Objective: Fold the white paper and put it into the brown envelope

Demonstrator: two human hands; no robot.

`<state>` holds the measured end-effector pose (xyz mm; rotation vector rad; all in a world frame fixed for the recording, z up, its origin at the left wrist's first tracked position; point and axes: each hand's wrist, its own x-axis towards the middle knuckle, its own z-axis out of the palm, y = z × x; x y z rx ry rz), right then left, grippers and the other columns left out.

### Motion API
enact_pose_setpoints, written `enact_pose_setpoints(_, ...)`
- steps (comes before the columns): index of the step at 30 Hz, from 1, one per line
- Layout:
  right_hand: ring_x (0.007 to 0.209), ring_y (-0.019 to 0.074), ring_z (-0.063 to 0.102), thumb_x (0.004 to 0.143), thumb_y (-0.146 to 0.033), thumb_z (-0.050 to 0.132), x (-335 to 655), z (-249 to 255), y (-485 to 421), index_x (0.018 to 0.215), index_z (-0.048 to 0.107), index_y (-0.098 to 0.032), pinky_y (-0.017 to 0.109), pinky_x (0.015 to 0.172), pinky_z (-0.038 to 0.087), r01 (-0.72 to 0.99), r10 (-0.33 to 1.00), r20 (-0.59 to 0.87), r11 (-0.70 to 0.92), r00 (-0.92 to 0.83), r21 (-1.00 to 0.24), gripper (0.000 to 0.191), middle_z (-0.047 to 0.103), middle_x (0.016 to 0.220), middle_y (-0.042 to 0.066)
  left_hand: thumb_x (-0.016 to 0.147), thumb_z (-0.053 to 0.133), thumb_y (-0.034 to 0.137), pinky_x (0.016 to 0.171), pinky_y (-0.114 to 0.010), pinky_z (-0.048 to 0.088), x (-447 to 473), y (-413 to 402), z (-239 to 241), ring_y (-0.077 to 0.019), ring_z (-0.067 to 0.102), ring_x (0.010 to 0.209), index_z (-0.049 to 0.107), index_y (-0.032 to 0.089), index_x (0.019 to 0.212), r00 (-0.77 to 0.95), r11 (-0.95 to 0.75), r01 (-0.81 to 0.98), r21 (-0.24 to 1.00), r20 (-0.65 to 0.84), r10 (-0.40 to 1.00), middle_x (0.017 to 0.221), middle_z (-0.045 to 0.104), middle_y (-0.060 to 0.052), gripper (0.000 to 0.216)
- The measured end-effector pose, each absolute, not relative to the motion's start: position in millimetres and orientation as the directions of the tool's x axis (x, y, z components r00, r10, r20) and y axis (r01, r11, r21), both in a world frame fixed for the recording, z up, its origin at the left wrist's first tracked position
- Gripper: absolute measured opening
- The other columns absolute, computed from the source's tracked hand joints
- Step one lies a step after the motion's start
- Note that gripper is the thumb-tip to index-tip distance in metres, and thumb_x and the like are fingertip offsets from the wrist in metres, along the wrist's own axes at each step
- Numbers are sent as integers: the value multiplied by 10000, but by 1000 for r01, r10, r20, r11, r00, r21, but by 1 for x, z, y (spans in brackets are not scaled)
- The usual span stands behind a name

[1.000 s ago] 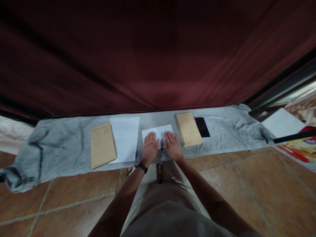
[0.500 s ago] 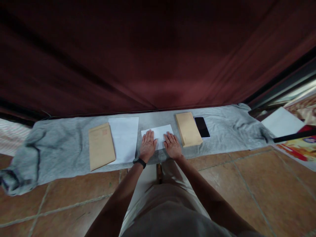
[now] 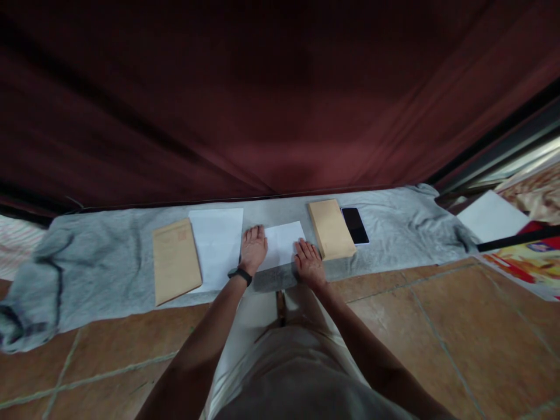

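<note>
A folded white sheet of paper [image 3: 281, 244] lies in front of me on the grey cloth. My left hand [image 3: 254, 246] rests flat over its left end, fingers stretched out, a dark band on the wrist. Over the right end lies my right hand [image 3: 310, 261], palm down with its fingers extended. Left of my left hand are larger white sheets [image 3: 217, 245], partly under a brown envelope stack [image 3: 175, 262]. Another stack of brown envelopes [image 3: 333, 228] sits just right of the folded paper.
A phone [image 3: 355, 226] lies beside the right envelope stack. The grey cloth [image 3: 105, 251] covers the narrow bench, with a dark red curtain [image 3: 280, 116] behind it. At far right are a white sheet [image 3: 492, 216] and a colourful printed package [image 3: 534, 262]. Floor tiles [image 3: 394, 315] show below.
My left hand has slid left to the folded paper's left end. My right hand has shifted slightly right and down. The hands are further apart, and more of the paper shows between them.
</note>
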<state>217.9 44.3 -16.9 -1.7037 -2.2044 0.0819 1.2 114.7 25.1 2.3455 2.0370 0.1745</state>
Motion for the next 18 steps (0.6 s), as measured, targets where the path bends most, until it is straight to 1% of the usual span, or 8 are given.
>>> enact_pose_setpoints(2, 1446, 269, 431, 1044, -284, 379, 219, -16, 42, 1505, 477, -138, 459, 1213, 305, 929, 948, 237, 272, -213, -253, 494, 455, 1572, 121, 961, 418, 246, 1114, -461, 362, 0, 121, 29, -328, 523, 1270, 526, 102, 1390, 144, -149, 984, 94, 57, 988, 1365, 584, -198, 465)
enact_pose_setpoints(5, 1445, 266, 432, 1050, -291, 374, 222, -15, 38, 1507, 470, -125, 450, 1210, 307, 928, 947, 232, 278, -222, -246, 495, 458, 1570, 125, 958, 433, 253, 1067, -459, 389, -2, 126, 32, -336, 536, 1223, 562, 115, 1335, 154, -158, 983, 92, 48, 987, 1316, 596, -196, 421)
enact_pose_setpoints(11, 1467, 269, 396, 1049, -293, 389, 223, -10, 29, 1544, 410, -127, 461, 1216, 287, 926, 949, 212, 283, -233, -250, 523, 438, 1581, 138, 980, 404, 261, 1037, -467, 404, -2, 126, 33, -347, 530, 1219, 538, 112, 1361, 142, -145, 985, 95, 38, 989, 1317, 587, -202, 430)
enact_pose_setpoints(13, 1469, 261, 392, 1050, -306, 400, 218, -8, 25, 1547, 410, -148, 458, 1221, 280, 911, 938, 203, 328, -282, -249, 522, 439, 1583, 129, 983, 407, 265, 1041, -456, 404, -2, 126, 33, -344, 523, 1237, 535, 117, 1367, 139, -142, 985, 99, 33, 990, 1334, 583, -197, 431)
enact_pose_setpoints(16, 1463, 253, 402, 1050, -324, 421, 211, -6, 18, 1523, 454, -186, 462, 1221, 282, 875, 907, 197, 415, -374, -250, 493, 452, 1578, 111, 981, 427, 276, 1042, -439, 408, -3, 128, 34, -330, 526, 1242, 539, 132, 1366, 140, -142, 984, 104, 20, 990, 1346, 588, -181, 426)
enact_pose_setpoints(18, 1461, 258, 404, 1050, -324, 430, 208, -5, 14, 1510, 472, -189, 470, 1219, 282, 870, 902, 197, 425, -384, -249, 481, 455, 1576, 110, 980, 444, 287, 1038, -437, 411, -4, 129, 36, -327, 531, 1239, 542, 138, 1362, 139, -140, 985, 105, 10, 990, 1355, 587, -176, 422)
